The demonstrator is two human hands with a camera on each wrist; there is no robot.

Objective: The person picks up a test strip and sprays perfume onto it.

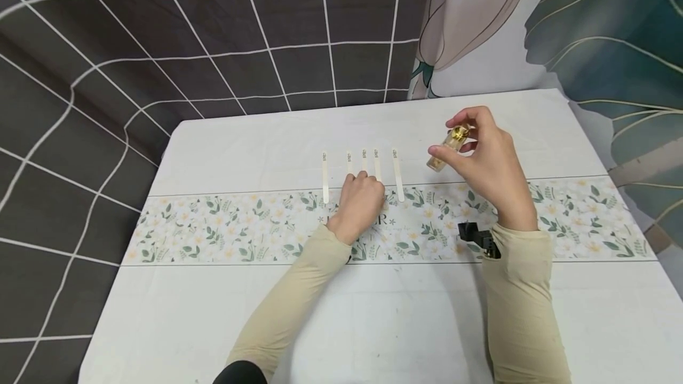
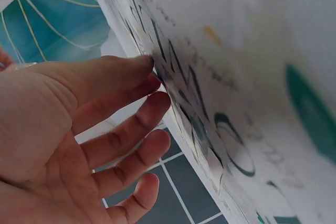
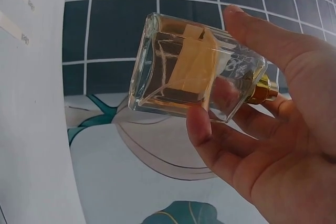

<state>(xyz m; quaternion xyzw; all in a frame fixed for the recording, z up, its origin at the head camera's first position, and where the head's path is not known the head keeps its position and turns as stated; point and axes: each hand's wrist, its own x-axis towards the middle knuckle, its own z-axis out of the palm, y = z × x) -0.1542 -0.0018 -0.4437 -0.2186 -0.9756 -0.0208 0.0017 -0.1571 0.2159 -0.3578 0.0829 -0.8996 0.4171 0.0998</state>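
Several white perfume test strips (image 1: 397,179) with small print at their far ends lie side by side on the table. My left hand (image 1: 358,203) is down over the near ends of the middle strips, hiding them; its thumb and index fingertip meet at the surface in the left wrist view, pinching a strip. To the right, my right hand (image 1: 491,162) holds a clear glass perfume bottle (image 3: 181,69) above the table, thumb on one side and fingers on the other. The bottle tilts, its base toward the strips and its gold spray neck (image 3: 264,90) toward the palm.
The white tablecloth (image 1: 384,319) has a printed band of leaves and flowers (image 1: 213,227) across it. A dark grid-patterned cloth (image 1: 213,34) hangs behind and at left; a floral cloth (image 1: 480,22) hangs at right. A black camera mount (image 1: 480,239) sits at the right wrist.
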